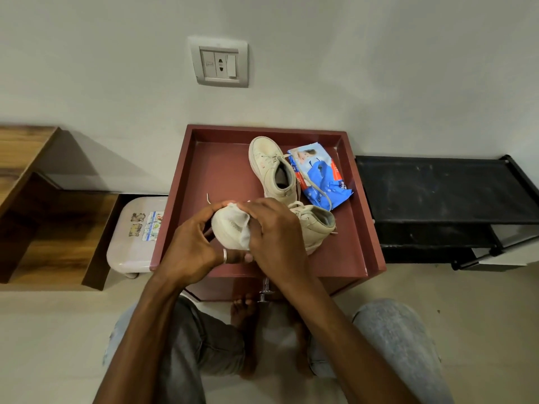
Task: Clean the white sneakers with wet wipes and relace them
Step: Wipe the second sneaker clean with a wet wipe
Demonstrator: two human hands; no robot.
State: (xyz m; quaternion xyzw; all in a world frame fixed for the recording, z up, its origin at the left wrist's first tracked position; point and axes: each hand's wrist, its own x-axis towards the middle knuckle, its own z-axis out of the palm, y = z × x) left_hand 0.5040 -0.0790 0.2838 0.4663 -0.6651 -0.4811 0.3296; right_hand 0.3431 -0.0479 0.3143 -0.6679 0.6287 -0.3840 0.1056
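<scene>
Two white high-top sneakers are on a maroon tray-topped cabinet. The far sneaker stands upright, toe pointing to the wall, its lace loose. The near sneaker lies across the tray, toe to the left. My left hand grips its toe from the left and below. My right hand presses a white wet wipe against the toe, fingers curled over the wipe. A blue pack of wet wipes lies to the right of the far sneaker. A loose lace end sticks out left of the toe.
A small pale plastic stool stands left of the cabinet, with a wooden shelf unit beyond it. A black rack is on the right. A wall socket is above. My knees and bare feet are on the floor below.
</scene>
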